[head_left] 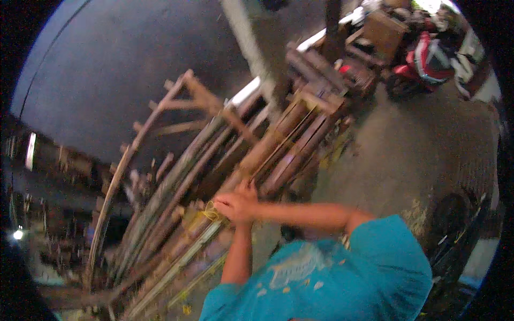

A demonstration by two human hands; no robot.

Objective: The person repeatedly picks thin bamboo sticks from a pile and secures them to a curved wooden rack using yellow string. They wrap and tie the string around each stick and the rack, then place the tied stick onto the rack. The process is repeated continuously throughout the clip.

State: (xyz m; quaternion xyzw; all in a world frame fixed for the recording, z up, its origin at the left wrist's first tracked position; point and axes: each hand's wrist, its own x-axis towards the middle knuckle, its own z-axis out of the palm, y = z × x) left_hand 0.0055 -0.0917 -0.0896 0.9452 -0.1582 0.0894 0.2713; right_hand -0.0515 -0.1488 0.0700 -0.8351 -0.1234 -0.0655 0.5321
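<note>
My two hands meet over a stack of long timber pieces, and the picture is blurred there. My right hand [229, 207] comes in from the right and crosses over the left, its fingers closed beside a loop of yellow string [210, 211] that seems to run into them. My left hand [246, 190] is partly covered by the right, and its fingers are smeared. Beneath and beyond the hands lie brown wooden beams [289, 120], with more yellow string around them. A pale narrow strip of wood [182, 259] runs toward the lower left.
A curved wooden frame [144, 128] with crosspieces rises at the left. Beyond the stack stands a pale post [257, 59]. A red and white motorcycle [428, 61] and a cardboard box [383, 35] are at the far right. Concrete floor [396, 144] stretches along the right.
</note>
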